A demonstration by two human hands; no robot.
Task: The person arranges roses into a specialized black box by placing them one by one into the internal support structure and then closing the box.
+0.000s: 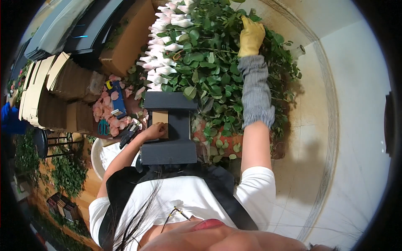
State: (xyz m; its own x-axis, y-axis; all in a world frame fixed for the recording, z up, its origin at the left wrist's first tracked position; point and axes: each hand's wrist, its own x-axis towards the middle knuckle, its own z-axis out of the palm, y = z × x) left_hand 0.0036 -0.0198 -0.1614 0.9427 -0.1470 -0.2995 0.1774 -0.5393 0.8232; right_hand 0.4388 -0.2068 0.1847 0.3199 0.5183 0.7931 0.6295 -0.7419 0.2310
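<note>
My left hand (158, 130) has its fingers curled on a tan cardboard strip (160, 117) inside a dark grey corrugated tray (168, 151). My right hand (250, 37), in a yellow glove and a striped sleeve, reaches to the top of a pile of leafy stems (211, 67); its bent fingertips are among the leaves, and what they grip is hidden. Pale pink rose heads in white mesh sleeves (161, 62) line the pile's left side. A black tool (127, 136), probably a stapler, lies just left of the tray.
Cardboard stacks (56, 96), dark sheets (63, 25) and a brown box (119, 48) fill the upper left. Loose petals (102, 113) surround teal scissors (104, 126). A white bin (96, 159) and black stool (42, 142) stand lower left. A co-worker in blue (12, 119) is at the far left.
</note>
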